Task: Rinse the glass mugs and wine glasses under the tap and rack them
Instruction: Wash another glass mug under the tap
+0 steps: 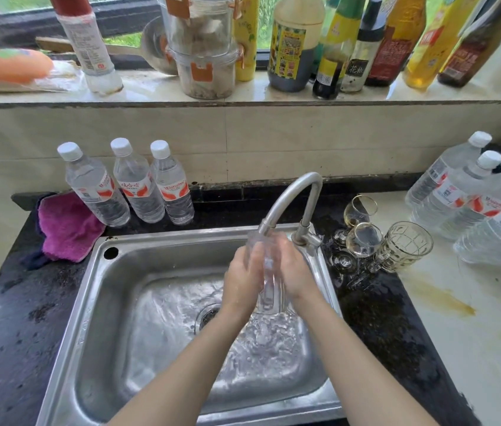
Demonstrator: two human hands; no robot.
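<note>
Under curved steel tap (pixel 292 195), ribbed clear glass (pixel 266 265)

1. Dark speckled countertop (pixel 12 318), wet, around steel sink (pixel 95 302).
2. Cream tiled wall (pixel 243 139) behind.
3. Marble windowsill (pixel 151 90) below dark-framed window (pixel 28 13); daylight, greenery outside.

Magenta cloth (pixel 69 229), black speckled counter (pixel 375 318)

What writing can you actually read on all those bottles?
"Wahaha": red label of the water bottle behind the sink.
"花椒": black label of the dark-capped bottle on the sill.
All other labels: too small or blurred to read.
</note>
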